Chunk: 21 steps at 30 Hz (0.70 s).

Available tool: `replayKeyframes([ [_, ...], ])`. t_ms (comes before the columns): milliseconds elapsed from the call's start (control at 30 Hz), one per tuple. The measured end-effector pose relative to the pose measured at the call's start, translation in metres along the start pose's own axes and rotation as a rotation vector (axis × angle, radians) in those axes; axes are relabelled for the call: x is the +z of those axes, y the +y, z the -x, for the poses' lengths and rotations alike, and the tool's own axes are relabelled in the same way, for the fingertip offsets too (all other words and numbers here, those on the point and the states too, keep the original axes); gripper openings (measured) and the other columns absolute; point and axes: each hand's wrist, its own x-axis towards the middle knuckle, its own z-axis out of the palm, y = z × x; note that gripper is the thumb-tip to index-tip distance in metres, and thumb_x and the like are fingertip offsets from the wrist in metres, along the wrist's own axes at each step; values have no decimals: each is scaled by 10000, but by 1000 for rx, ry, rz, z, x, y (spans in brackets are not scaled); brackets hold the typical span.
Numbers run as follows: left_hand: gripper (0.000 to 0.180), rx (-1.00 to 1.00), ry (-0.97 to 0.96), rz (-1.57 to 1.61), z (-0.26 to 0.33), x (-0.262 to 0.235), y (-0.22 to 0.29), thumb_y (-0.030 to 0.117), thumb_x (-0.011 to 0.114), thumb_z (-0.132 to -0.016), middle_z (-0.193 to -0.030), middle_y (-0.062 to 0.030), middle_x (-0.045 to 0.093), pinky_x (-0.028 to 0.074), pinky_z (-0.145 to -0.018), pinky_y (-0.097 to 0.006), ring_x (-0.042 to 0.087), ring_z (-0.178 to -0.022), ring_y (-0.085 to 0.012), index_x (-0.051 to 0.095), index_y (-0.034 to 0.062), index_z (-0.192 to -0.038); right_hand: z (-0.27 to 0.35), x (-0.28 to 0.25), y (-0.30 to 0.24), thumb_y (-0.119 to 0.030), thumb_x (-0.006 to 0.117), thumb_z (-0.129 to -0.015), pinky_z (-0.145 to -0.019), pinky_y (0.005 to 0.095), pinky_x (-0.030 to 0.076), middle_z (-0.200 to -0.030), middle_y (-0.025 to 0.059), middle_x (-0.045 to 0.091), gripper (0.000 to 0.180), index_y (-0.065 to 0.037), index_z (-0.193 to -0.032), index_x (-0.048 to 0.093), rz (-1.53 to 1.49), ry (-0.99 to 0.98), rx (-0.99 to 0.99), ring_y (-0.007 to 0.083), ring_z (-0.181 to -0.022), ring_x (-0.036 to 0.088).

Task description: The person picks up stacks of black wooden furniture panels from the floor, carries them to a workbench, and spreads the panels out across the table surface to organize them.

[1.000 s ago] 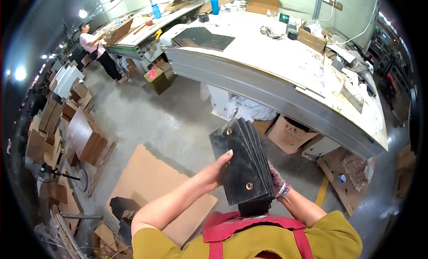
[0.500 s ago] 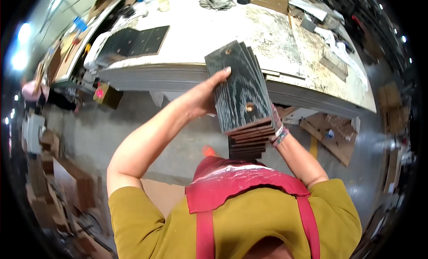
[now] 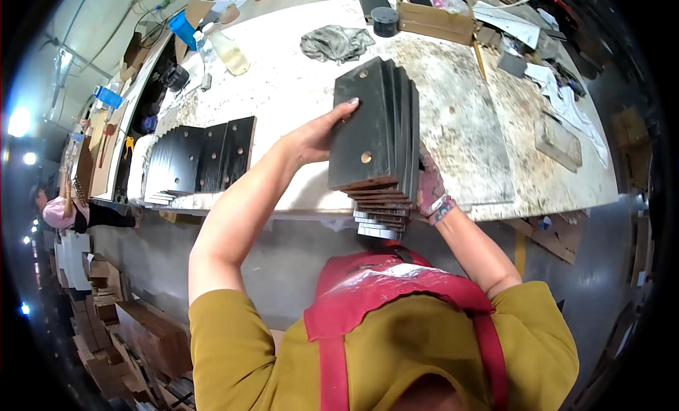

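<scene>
Between my hands is a tall stack of flat black wooden panels (image 3: 358,139), held upright above the front edge of the worktable (image 3: 297,171). Round holes show in the top panel, and the lower panels are fanned toward me. My left hand (image 3: 316,137) grips the stack's left side, its thumb on the top face. On the other side, my right hand (image 3: 430,187), in what looks like a patterned glove, supports the stack; its fingertips are hidden behind the panels. More black panels (image 3: 185,155) with holes lie overlapped in a row on the table to the left.
A crumpled grey rag (image 3: 336,43) and a dark round tub (image 3: 385,21) sit at the back. A cardboard box (image 3: 435,22), plastic bottle (image 3: 228,52) and whitish block (image 3: 558,142) are also on the table. Another person (image 3: 60,212) stands far left.
The view has shifted, and more of the table shows. The held stack now stands over the table's front edge, still in both hands. Its top face has tilted, and more panel edges show.
</scene>
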Motion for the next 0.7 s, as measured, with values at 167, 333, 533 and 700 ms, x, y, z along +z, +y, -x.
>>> replayKeyframes([
  [167,505,-179,-121,-9,-61,-32,32,376,644,-849,-1123,-116,631,492,-915,-360,632,-984,-215,555,11,-1186,-34,4,5,-474,481,-904,-1068,429,331,-1374,141,434,627,-30,-1339,407,-190,66,20,300,-1238,439],
  [333,464,-329,-286,-240,-104,-37,71,360,654,-846,-1091,-83,642,514,-861,-294,640,-942,-156,571,26,-1157,-44,-5,24,-444,477,-915,-1078,426,313,-1399,119,397,601,-63,-1367,365,-283,110,-135,281,-1255,416],
  [533,482,-415,-410,-461,-118,-49,79,401,632,-856,-1099,-59,638,510,-839,-268,634,-919,-122,569,36,-1165,-15,23,3,-318,516,-923,-858,292,471,-1173,68,552,441,-30,-1252,457,423,294,-106,170,-1014,552],
  [700,519,-375,-373,-592,-99,-48,87,431,646,-838,-1095,-56,631,489,-834,-225,615,-946,-105,585,12,-1137,-24,8,-30,-240,531,-874,-611,221,405,-794,20,499,340,-7,-1117,486,674,196,238,87,-673,477],
])
